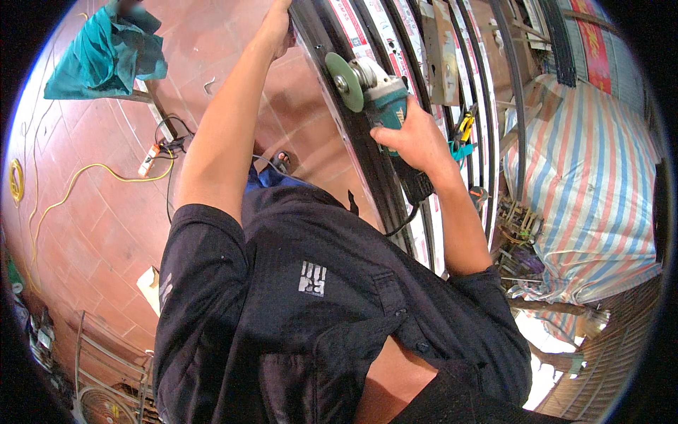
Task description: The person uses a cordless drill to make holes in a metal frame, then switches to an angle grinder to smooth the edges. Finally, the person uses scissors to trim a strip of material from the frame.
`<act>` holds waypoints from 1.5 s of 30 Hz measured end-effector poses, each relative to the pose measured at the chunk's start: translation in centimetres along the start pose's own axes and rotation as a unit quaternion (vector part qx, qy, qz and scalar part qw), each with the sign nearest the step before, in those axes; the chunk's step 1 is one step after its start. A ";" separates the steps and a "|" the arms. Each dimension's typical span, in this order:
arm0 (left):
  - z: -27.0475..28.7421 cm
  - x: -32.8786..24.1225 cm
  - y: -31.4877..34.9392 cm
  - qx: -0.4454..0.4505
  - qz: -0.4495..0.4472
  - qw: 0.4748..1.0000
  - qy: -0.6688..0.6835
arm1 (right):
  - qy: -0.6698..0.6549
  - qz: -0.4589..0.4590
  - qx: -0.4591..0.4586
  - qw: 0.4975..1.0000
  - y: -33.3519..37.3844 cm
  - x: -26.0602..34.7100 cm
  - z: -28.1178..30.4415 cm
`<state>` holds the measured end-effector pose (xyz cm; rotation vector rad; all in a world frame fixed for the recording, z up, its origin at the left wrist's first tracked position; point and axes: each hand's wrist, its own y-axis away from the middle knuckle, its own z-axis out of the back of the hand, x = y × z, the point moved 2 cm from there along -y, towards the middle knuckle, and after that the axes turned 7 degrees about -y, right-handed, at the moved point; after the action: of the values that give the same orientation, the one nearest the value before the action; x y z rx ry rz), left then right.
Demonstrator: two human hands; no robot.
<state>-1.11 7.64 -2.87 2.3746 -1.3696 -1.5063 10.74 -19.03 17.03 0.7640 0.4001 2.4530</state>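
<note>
- Far L: yellow coil on tiled floor; yellow cord snakes over the tiles toward power strip.
- Lower L: fan, partly cut off by pic edge, nr a metal rack.
- Upper L: teal cloth, bunched, draped on a stand; power strip lies on floor nr its leg, dark leads tangled beside it.
- L hand: at top edge, partly cut off, next to upper part of the black bar. Fingers look bent in toward it; can't tell how far open, or if it grips.
- Ctr: black shirt fills lower middle; a foot shows on floor above it.
- Disc: pale green, on grinder's front end, on edge over the black bar; can't tell if touching.
- Grinder: teal body, grey head, above the row of bars, head toward top of pic; black cable leaves its rear.
- R hand: closed round grinder body, thumb along L side.
- R of that: wrapped bars, white/red film, side by side w/ black ones; yellow tool, type unclear, nr R hand.
- Far R: striped sheet, blue/orange/white, over sth bulky.
</note>
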 end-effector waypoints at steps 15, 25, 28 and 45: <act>-0.5 -0.2 1.5 -0.027 -0.011 0.999 -0.032 | 0.023 -0.014 0.002 1.000 -3.4 2.4 0.6; -0.5 -0.2 1.6 -0.016 -0.001 0.998 -0.054 | 0.003 0.008 -0.009 1.000 -4.2 2.8 0.3; -0.2 0.3 0.9 -0.012 -0.020 0.999 -0.041 | -0.010 0.017 -0.005 1.000 -4.2 2.8 0.1; -0.2 0.9 -0.3 -0.039 -0.044 0.998 -0.020 | 0.027 -0.010 0.008 1.000 -1.4 0.1 0.1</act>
<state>-0.61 7.18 -3.52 2.4003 -1.2024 -1.6059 11.30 -17.84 16.51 0.6992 0.4462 2.4574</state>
